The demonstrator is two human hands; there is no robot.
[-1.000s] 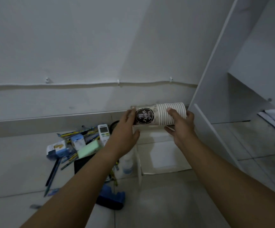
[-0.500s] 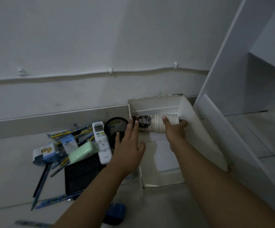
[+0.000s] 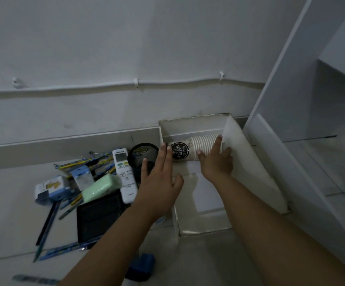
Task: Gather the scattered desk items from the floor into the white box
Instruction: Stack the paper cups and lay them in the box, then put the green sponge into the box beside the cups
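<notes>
— So where is the stack of ribbed white paper cups [image 3: 196,148] with the round black label?

— Lying on its side at the far end of the open white rectangular box [image 3: 256,172], toward 12 o'clock, by the wall.

— And the hands?

— Right hand [image 3: 216,162] is spread flat, fingers straight, on or just over the stack; I cannot tell whether it touches. Left hand [image 3: 160,180] hovers wide, holding nothing, above the box's near-left wall.

— What is left on the floor?

— At 9 o'clock of the box: a white remote control [image 3: 125,174], a black mesh cup [image 3: 141,155], a pale green sponge block [image 3: 101,187], a black flat tray [image 3: 99,217], scattered pens [image 3: 47,221].
</notes>
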